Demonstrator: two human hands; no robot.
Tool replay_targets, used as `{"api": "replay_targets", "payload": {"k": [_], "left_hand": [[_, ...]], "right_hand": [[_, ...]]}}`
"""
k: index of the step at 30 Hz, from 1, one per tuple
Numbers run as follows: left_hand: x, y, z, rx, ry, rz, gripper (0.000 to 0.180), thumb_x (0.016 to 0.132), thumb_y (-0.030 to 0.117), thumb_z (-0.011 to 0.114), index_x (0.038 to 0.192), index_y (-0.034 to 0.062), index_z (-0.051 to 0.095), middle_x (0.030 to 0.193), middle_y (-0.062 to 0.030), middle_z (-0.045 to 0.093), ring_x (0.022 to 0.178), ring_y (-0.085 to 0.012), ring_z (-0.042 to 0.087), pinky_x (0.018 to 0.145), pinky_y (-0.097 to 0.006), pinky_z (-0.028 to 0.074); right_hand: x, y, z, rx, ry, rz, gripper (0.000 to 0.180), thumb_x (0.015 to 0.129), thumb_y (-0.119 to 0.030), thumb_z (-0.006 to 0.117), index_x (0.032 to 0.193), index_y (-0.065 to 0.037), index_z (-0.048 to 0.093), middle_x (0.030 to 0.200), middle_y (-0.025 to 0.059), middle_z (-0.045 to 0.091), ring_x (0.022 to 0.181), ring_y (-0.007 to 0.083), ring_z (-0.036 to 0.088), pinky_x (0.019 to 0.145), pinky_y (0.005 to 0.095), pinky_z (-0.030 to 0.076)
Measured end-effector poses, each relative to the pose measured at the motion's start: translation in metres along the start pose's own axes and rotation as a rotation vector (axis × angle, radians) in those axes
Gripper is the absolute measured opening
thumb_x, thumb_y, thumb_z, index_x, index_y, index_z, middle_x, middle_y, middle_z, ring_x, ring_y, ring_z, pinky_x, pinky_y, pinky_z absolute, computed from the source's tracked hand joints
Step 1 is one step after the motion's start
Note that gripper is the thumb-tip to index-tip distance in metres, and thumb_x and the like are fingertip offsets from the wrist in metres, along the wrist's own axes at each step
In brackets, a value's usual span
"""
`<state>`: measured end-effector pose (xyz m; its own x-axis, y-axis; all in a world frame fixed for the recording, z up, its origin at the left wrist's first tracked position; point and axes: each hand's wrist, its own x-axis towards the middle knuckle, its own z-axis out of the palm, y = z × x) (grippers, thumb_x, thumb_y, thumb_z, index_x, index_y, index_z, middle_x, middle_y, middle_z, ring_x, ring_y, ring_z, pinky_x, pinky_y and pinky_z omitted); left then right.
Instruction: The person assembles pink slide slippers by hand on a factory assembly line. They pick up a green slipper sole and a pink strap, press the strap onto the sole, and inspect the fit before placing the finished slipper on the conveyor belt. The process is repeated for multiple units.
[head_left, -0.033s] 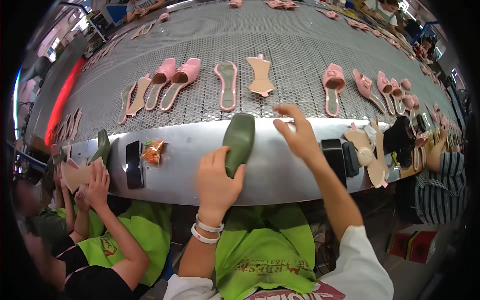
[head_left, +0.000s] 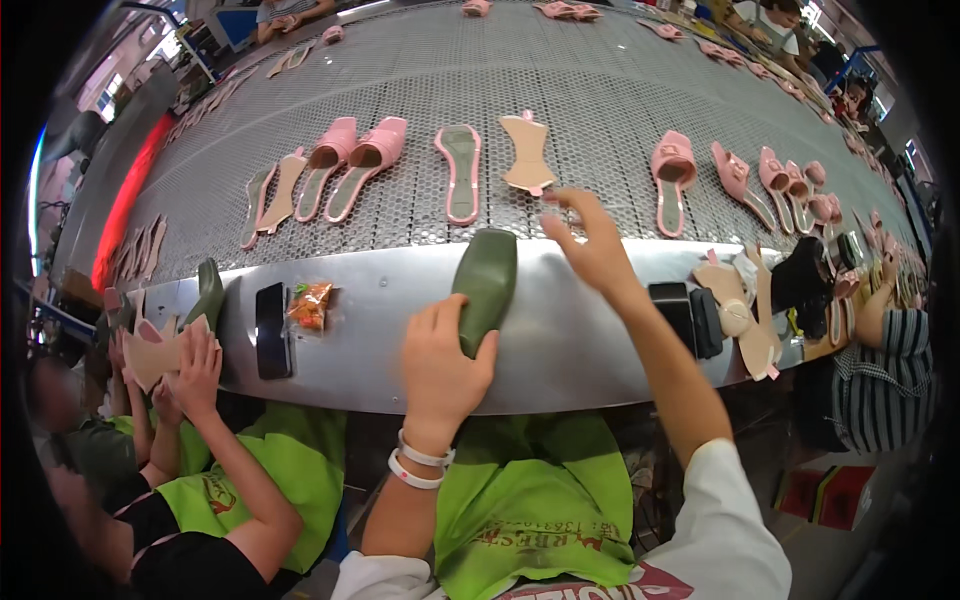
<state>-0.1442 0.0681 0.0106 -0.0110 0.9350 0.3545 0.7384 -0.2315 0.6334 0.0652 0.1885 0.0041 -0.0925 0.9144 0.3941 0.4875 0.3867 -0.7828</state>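
Observation:
My left hand (head_left: 446, 362) is wrapped round a dark green shoe last (head_left: 488, 278), which tilts up over the metal ledge with its broad toe end pointing away from me. Stretched out over the ledge's far edge, my right hand (head_left: 597, 248) has its fingers apart and holds nothing. Its fingertips are close to the near end of a beige upper piece (head_left: 527, 150) with pink tabs, lying on the metal mesh. Left of that piece lies a pink-rimmed insole (head_left: 459, 175) with a grey-green middle.
Pink slide sandals (head_left: 372, 165) stand on the mesh conveyor (head_left: 570, 90). On the metal ledge (head_left: 365, 340) lie a phone (head_left: 271, 330), an orange snack packet (head_left: 310, 305), a black case (head_left: 672, 315) and more beige pieces (head_left: 757, 340). A co-worker's hand (head_left: 197, 372) holds a beige piece at left.
My right hand has moved slightly away from me, nearer to the beige upper piece. My left hand keeps its grip on the shoe last. The whole view has shifted a little.

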Motion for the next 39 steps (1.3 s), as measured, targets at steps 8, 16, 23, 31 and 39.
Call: {"api": "replay_targets", "payload": {"k": [8, 16, 23, 31, 39], "left_hand": [[0.01, -0.002, -0.006, -0.043, -0.05, -0.049, 0.045, 0.074, 0.015, 0.076, 0.113, -0.0002, 0.059, 0.108, -0.019, 0.061, 0.098, -0.0376, 0.056, 0.086, -0.043, 0.046], [0.007, -0.008, -0.022, 0.004, -0.116, -0.126, 0.051, 0.07, 0.012, 0.078, 0.115, -0.0019, 0.06, 0.116, -0.0198, 0.06, 0.102, -0.0379, 0.056, 0.088, -0.044, 0.047], [0.012, -0.007, -0.025, -0.053, -0.153, -0.135, 0.05, 0.068, 0.012, 0.079, 0.113, -0.0024, 0.061, 0.116, -0.0204, 0.06, 0.101, -0.0365, 0.057, 0.087, -0.043, 0.048], [-0.004, -0.016, -0.043, -0.293, 0.152, 0.129, 0.042, 0.076, 0.007, 0.073, 0.114, -0.0061, 0.06, 0.116, -0.0207, 0.063, 0.102, -0.0317, 0.062, 0.085, -0.037, 0.051], [-0.033, 0.027, -0.051, -1.381, -0.335, -0.154, 0.053, 0.079, 0.001, 0.059, 0.13, -0.0097, 0.049, 0.133, -0.0218, 0.053, 0.125, -0.0308, 0.052, 0.103, -0.042, 0.042]], "right_hand": [[0.171, 0.094, 0.124, -0.515, -0.243, 0.381, 0.108, 0.069, -0.075, 0.066, 0.142, 0.002, 0.043, 0.143, 0.0349, 0.035, 0.135, 0.0488, 0.031, 0.109, 0.0551, 0.025], [0.169, 0.06, 0.158, -0.696, -0.334, 0.341, 0.09, 0.06, -0.054, 0.077, 0.123, 0.006, 0.056, 0.134, 0.0352, 0.043, 0.128, 0.0492, 0.039, 0.102, 0.0555, 0.036], [0.167, 0.062, 0.084, -0.282, -0.226, 0.209, 0.078, 0.061, -0.018, 0.077, 0.128, 0.009, 0.047, 0.102, 0.0194, 0.064, 0.09, 0.0308, 0.064, 0.083, 0.0387, 0.053], [0.04, -0.072, 0.003, 1.145, -0.19, 0.234, 0.089, 0.07, -0.01, 0.067, 0.148, 0.0, 0.026, 0.146, 0.0189, 0.036, 0.137, 0.0336, 0.037, 0.11, 0.0472, 0.04], [-0.181, -0.131, -0.003, 1.382, -0.039, 0.737, 0.077, 0.08, -0.034, 0.062, 0.143, 0.0, 0.034, 0.126, 0.026, 0.056, 0.116, 0.0401, 0.057, 0.102, 0.0514, 0.045]]}}
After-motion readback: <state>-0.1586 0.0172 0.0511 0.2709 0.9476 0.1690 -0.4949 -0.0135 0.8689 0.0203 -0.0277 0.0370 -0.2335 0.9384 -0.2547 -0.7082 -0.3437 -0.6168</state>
